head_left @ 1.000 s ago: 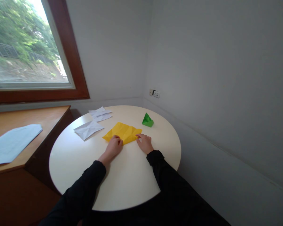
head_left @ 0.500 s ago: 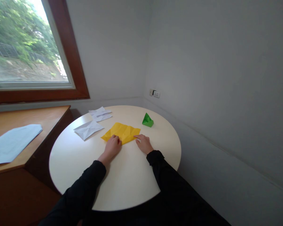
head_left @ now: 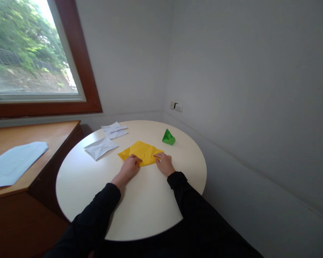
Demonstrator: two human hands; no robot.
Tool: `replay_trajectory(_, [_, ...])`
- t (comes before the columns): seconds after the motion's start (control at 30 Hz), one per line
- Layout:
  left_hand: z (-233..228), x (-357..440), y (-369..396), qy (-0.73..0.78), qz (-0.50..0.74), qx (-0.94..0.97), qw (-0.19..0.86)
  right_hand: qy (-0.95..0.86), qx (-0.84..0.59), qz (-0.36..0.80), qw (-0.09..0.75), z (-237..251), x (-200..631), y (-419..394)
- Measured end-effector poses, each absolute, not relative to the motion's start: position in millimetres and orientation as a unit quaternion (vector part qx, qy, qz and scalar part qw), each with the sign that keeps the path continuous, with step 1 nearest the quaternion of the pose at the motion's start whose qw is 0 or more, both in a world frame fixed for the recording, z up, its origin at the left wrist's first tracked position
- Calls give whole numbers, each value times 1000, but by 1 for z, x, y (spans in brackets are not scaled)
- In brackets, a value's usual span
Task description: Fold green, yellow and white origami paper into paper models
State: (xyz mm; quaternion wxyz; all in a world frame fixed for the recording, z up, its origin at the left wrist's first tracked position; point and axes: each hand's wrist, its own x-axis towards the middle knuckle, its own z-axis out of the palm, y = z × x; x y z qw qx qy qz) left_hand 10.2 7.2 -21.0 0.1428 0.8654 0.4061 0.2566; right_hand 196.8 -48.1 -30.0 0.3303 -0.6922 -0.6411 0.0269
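Over the last second the yellow paper point(head_left: 141, 152) shifted a little on the round counter point(head_left: 140, 208): its near edge had been drawn in and both hands closed toward each other along it. The left hand point(head_left: 130, 166) lay curled, fingertips pressing the paper's near-left part; the right hand point(head_left: 164, 163) rested flat, fingers pinning the near-right corner. Neither gripped it. The sheet looked narrower, so a fold was likely being pressed flat. A green paper boat point(head_left: 168, 137) stood well apart.
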Motion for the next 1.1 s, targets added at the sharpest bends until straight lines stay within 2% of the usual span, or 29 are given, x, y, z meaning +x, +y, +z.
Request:
replay_trajectory(0.47, [-17, 10, 5, 462, 250, 844, 103, -662, -700, -17, 265, -21, 192, -57])
replay_trajectory(0.8, [-20, 9, 9, 469, 233, 847, 94, -659, -688, -11, 305, -23, 199, -52])
replay_trajectory(1.1, [-23, 7, 12, 461, 236, 849, 104, -659, -692, -13, 294, -19, 198, -56])
